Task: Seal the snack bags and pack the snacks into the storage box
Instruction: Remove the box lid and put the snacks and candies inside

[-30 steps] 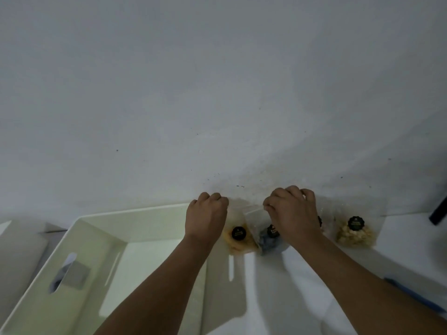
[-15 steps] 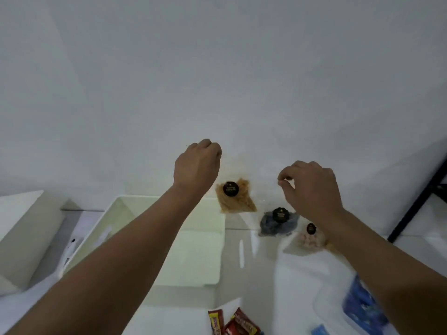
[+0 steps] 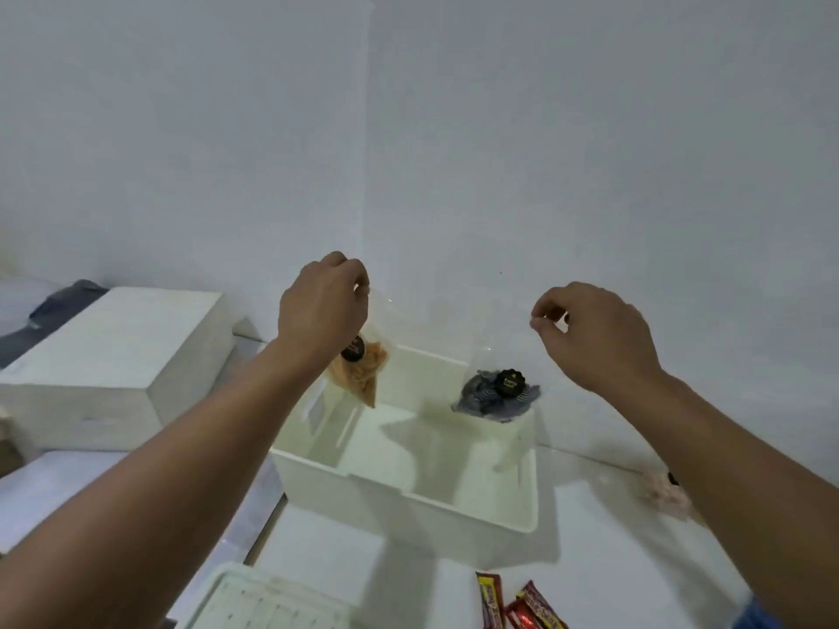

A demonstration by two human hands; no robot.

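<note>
My fingers pinch two clear snack bags by their top edges above the open white storage box at frame center: my left hand, just left of center, grips with curled fingertips the corner of the bag of orange snacks, which hangs tilted over the box's far left corner, its round black label partly hidden behind my wrist. At far left of the frame sits a white rectangular block with a dark grey object behind it. A white perforated lid lies at the bottom edge, left of center. Right of center, my right hand pinches between thumb and forefinger the top of the bag of dark blue-grey snacks, which hangs over the box's far right side. Red wrapped candy bars lie at the bottom right, and a bag of pale pink snacks lies on the white table just beside my right forearm.
</note>
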